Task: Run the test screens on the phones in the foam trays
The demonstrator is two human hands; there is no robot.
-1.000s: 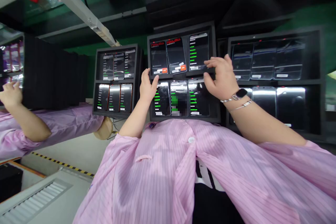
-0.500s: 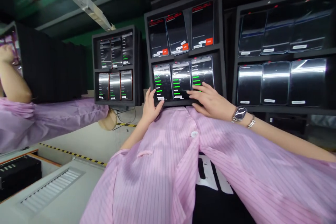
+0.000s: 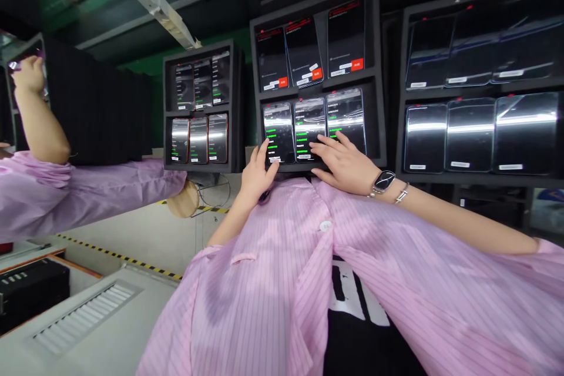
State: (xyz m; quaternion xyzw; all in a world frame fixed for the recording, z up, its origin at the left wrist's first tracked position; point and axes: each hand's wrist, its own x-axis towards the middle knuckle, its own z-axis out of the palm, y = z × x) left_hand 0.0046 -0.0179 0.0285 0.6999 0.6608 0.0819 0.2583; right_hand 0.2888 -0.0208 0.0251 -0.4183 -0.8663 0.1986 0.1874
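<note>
Loose open grips, left hand and right hand, touch smartphones.

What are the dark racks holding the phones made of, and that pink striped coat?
The dark rack looks like matte black foam: dull surface, thick soft-looking walls and shelves. The pink coat seems a thin woven synthetic fabric, with soft creases and fine darker stripes; the exact fibre can't be told.

**Smartphones in a black foam tray, under both hands**
Three smartphones stand side by side, screens showing green text; the left hand touches the leftmost, the right hand spreads across the other two.
</note>
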